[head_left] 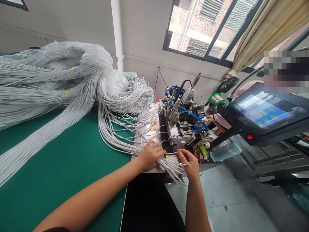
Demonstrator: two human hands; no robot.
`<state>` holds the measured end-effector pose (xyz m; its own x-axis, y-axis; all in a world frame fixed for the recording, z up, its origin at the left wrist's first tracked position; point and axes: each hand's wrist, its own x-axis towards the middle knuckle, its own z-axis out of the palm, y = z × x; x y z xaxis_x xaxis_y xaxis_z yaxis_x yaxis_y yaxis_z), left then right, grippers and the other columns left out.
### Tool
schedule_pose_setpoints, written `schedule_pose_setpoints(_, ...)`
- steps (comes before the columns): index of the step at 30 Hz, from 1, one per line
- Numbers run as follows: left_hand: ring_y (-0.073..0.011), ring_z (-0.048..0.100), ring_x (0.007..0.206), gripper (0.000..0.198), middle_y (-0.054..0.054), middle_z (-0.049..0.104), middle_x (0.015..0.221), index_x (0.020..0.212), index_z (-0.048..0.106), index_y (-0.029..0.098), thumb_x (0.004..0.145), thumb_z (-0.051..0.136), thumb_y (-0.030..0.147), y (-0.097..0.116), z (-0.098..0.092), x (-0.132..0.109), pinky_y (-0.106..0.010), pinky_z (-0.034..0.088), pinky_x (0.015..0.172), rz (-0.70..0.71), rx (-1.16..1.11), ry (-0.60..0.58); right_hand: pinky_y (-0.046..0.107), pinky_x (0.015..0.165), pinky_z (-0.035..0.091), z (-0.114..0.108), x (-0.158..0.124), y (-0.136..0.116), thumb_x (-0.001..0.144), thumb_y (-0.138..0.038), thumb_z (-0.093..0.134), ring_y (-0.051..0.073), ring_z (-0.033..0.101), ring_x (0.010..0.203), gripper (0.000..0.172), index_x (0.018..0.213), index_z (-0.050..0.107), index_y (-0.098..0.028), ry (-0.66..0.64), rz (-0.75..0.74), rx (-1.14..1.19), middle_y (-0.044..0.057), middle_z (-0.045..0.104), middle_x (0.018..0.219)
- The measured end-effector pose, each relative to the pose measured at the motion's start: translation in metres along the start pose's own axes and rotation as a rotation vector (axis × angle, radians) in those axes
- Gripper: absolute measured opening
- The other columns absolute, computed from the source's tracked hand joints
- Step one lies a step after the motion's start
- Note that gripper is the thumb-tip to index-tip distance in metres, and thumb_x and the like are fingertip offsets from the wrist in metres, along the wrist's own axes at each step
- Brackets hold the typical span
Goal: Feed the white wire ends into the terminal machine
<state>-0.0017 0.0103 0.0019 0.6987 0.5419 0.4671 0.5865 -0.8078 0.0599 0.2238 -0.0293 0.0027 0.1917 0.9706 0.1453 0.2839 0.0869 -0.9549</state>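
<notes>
My left hand lies over a bundle of white cables, its fingers curled round them near the front of the bench. Loose cable ends, some with reddish tips, fan out to the right below that hand. Between thumb and fingertips, my right hand pinches the end of a single white cable. That cable runs beside the front end of a black slotted feed rail on the machine. Several more cables lead from the coiled pile into the rail's slots. My right fingers partly hide the pinched tip.
A large heap of white cables and clear plastic covers the green table. To the right are a lit control screen, a green-rimmed wire spool, red-handled scissors and a clear container. Another person sits behind the screen.
</notes>
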Motion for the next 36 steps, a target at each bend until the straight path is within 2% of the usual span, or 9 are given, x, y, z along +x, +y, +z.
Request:
schedule_pose_setpoints(5,-0.0198,0.055,0.093,0.037,-0.002,0.064,0.090,0.103,0.056,0.022,0.069,0.054,0.006,0.000,-0.003,0.000,-0.037,0.030,0.091,-0.006,-0.009,0.018,0.028,0.058,0.042,-0.001,0.001,-0.002,0.080,-0.045,0.066,0.018,0.055,0.063,0.031,0.088,0.071,-0.016,0.019,-0.065,-0.101,0.007,0.068,0.078)
schedule_pose_setpoints(12,-0.0204,0.054,0.095,0.045,-0.002,0.063,0.090,0.112,0.058,0.025,0.071,0.055,0.005,0.003,-0.003,0.000,-0.041,0.027,0.095,-0.022,0.016,0.072,0.029,0.061,0.043,-0.004,0.006,-0.002,0.084,-0.041,0.061,0.019,0.056,0.066,0.026,0.085,0.071,-0.017,0.023,-0.219,-0.316,0.008,0.068,0.082)
schedule_pose_setpoints(16,-0.0206,0.054,0.096,0.049,-0.003,0.063,0.093,0.116,0.057,0.025,0.071,0.056,0.006,0.003,-0.001,-0.001,-0.041,0.026,0.096,-0.034,0.027,0.087,0.029,0.059,0.043,-0.003,0.010,-0.001,0.082,-0.045,0.061,0.018,0.055,0.062,0.029,0.079,0.069,-0.017,0.028,-0.175,-0.309,0.006,0.066,0.072)
schedule_pose_setpoints(20,-0.0217,0.053,0.098,0.051,-0.004,0.062,0.097,0.119,0.058,0.024,0.071,0.056,0.006,0.003,-0.001,0.000,-0.042,0.026,0.096,-0.053,0.046,0.082,0.027,0.054,0.039,-0.001,0.017,0.003,0.081,-0.047,0.060,0.015,0.048,0.055,0.032,0.073,0.065,-0.017,-0.011,-0.130,-0.264,0.002,0.057,0.061)
schedule_pose_setpoints(25,-0.0214,0.053,0.098,0.047,-0.005,0.062,0.096,0.118,0.060,0.023,0.075,0.054,0.006,0.004,0.000,0.001,-0.042,0.027,0.095,-0.079,0.072,0.088,0.025,0.052,0.037,0.002,0.023,0.011,0.078,-0.051,0.062,0.015,0.046,0.056,0.035,0.070,0.063,-0.017,-0.048,-0.101,-0.180,0.001,0.056,0.063)
schedule_pose_setpoints(32,-0.0170,0.054,0.086,0.032,-0.002,0.061,0.085,0.112,0.063,0.023,0.090,0.046,0.008,0.006,0.001,0.000,-0.040,0.029,0.095,-0.052,0.096,0.230,0.025,0.054,0.036,0.000,0.022,0.010,0.080,-0.052,0.062,0.014,0.046,0.057,0.037,0.077,0.064,-0.016,-0.041,-0.064,-0.114,0.000,0.055,0.062)
schedule_pose_setpoints(36,-0.0165,0.052,0.084,0.026,-0.002,0.059,0.081,0.111,0.064,0.023,0.093,0.048,0.014,0.006,-0.003,0.001,-0.038,0.032,0.093,-0.025,0.129,0.246,0.025,0.055,0.036,-0.002,0.019,0.006,0.079,-0.050,0.065,0.014,0.047,0.058,0.034,0.076,0.064,-0.016,-0.052,-0.004,-0.013,0.000,0.057,0.065)
